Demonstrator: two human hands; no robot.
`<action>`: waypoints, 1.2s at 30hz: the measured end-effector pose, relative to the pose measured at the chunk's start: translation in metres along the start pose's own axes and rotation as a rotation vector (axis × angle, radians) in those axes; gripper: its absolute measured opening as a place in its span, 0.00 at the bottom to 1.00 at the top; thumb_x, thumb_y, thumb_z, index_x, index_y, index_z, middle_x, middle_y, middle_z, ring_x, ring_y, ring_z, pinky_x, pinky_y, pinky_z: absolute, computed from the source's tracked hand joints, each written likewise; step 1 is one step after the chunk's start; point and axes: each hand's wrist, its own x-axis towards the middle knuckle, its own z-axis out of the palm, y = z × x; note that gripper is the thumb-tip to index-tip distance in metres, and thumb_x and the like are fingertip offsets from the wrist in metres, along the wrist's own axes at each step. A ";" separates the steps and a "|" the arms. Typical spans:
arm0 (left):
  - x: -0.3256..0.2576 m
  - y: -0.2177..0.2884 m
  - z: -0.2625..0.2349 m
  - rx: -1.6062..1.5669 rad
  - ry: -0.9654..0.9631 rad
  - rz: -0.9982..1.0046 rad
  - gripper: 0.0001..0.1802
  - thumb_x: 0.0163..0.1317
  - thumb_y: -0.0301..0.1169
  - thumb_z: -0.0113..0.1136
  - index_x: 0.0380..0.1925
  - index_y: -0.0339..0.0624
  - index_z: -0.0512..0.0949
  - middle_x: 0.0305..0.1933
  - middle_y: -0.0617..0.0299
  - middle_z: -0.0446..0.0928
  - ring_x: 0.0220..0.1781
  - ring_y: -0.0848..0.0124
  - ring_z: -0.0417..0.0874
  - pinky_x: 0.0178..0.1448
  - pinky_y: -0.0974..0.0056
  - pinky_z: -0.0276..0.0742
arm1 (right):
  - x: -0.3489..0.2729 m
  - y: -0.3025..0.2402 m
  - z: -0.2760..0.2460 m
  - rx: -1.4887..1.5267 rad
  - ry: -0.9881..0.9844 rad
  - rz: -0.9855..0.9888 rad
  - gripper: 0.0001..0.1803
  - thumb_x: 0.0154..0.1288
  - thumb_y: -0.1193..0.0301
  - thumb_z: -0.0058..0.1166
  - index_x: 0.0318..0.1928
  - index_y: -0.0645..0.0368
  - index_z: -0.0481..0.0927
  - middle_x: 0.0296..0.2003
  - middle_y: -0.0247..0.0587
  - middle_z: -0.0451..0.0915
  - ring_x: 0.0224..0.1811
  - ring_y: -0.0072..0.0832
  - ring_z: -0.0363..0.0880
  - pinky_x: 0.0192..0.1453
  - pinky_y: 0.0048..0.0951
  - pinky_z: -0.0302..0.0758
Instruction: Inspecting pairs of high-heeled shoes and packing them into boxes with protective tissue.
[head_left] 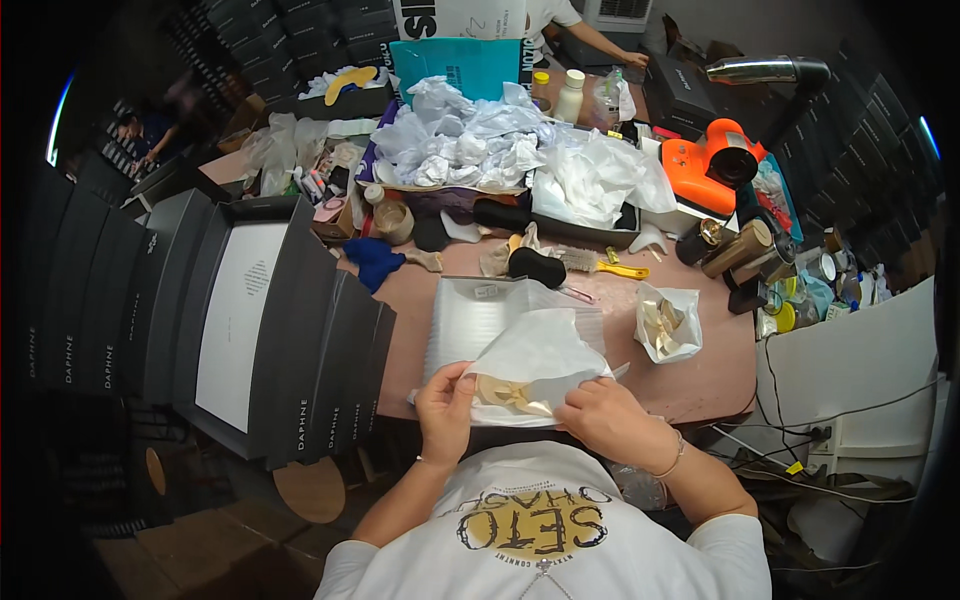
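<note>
Hands, left (pixel 445 408) & right (pixel 605 418), grip white tissue sheet (pixel 545 352) w/ beige shoe (pixel 505 392) half-wrapped.

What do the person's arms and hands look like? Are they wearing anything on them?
Both forearms are bare. The short sleeves of a white T-shirt end near the elbows. There are no gloves on the left hand or the right hand. The right wrist wears a thin bracelet, and a thin band shows at the left wrist.
</note>
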 end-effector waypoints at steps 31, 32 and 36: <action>-0.024 -0.020 0.031 0.439 -0.524 0.005 0.50 0.54 0.34 0.65 0.72 0.45 0.45 0.70 0.41 0.54 0.68 0.51 0.63 0.70 0.56 0.59 | 0.028 0.002 0.076 2.160 0.769 0.183 0.27 0.68 0.57 0.49 0.59 0.63 0.66 0.50 0.41 0.74 0.52 0.30 0.73 0.61 0.34 0.67; -0.027 -0.022 0.027 0.469 -0.581 0.119 0.50 0.54 0.34 0.65 0.72 0.45 0.44 0.69 0.41 0.54 0.68 0.50 0.62 0.70 0.56 0.59 | 0.031 0.006 0.083 2.094 0.779 0.165 0.31 0.66 0.57 0.51 0.62 0.63 0.62 0.54 0.41 0.72 0.54 0.32 0.72 0.62 0.36 0.67; -0.024 -0.021 -0.002 0.418 -0.601 0.272 0.40 0.58 0.33 0.63 0.68 0.43 0.54 0.62 0.43 0.65 0.64 0.49 0.66 0.68 0.55 0.61 | 0.045 0.016 0.083 1.735 0.878 0.352 0.35 0.63 0.59 0.56 0.64 0.65 0.59 0.56 0.44 0.70 0.56 0.34 0.71 0.61 0.37 0.69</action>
